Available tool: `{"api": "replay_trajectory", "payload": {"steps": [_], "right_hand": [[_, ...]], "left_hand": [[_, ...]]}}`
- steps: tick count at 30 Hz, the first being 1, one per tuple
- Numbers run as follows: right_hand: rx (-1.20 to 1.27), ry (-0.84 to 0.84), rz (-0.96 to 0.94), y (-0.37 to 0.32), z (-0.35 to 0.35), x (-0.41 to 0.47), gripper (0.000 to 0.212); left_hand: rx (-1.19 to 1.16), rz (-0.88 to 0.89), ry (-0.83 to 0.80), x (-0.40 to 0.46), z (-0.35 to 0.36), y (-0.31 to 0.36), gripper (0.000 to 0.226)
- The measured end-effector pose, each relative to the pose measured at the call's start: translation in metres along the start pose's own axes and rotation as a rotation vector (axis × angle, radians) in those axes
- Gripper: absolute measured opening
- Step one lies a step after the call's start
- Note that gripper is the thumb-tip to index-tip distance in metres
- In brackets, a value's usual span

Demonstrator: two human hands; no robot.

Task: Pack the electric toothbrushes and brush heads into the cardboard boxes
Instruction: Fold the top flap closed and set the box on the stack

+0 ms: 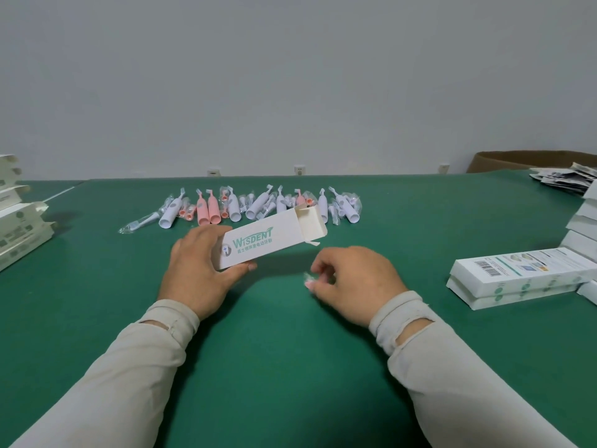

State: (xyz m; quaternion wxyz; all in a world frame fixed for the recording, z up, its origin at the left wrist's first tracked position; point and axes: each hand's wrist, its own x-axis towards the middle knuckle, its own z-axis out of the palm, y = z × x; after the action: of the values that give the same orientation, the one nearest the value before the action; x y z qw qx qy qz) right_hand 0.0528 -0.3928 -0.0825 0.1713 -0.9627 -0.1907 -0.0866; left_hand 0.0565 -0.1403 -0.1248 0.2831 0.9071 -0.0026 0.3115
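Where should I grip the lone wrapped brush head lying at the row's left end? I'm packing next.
Pinch the wrapped brush head across its thicker shaft end, probably coming from above: it lies flat on the table, apart from the other toothbrushes, with bare cloth around it.

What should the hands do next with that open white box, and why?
Probably the right hand should lift what looks like a small wrapped brush head to the open end of the white box and slide it in. The left hand already holds the box off the green table, its flap end open and pointing right. Whether anything is inside cannot be seen.
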Motion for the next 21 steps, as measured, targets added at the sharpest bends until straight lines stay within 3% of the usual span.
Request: {"api": "replay_trajectory", "payload": {"steps": [2,6,9,12,14,18,21], "right_hand": [[-0.130,-0.087,-0.013,-0.008,0.003,0.000,0.014],[-0.204,-0.087,-0.072,-0.015,0.007,0.000,0.019],[0.197,0.003,-0.009,-0.006,0.002,-0.001,0.025],[0.783,0.230,0.101,0.001,-0.008,-0.001,0.019],[1.038,0.384,0.150,0.002,-0.013,-0.001,0.024],[1.177,0.628,0.146,0.000,-0.014,0.000,0.026],[1.076,0.714,0.145,0.000,-0.010,0.001,0.027]], "left_hand": [[-0.004,0.002,0.005,0.000,0.000,0.000,0.062],[-0.006,0.011,0.008,0.000,-0.001,0.002,0.060],[0.004,-0.011,0.014,0.000,-0.001,0.001,0.060],[0.009,-0.017,0.012,0.000,-0.001,0.001,0.060],[0.002,0.011,-0.004,-0.001,-0.001,0.003,0.059],[-0.018,0.085,-0.049,-0.002,0.000,0.007,0.059],[-0.046,0.109,-0.076,-0.003,-0.001,0.009,0.062]]}}
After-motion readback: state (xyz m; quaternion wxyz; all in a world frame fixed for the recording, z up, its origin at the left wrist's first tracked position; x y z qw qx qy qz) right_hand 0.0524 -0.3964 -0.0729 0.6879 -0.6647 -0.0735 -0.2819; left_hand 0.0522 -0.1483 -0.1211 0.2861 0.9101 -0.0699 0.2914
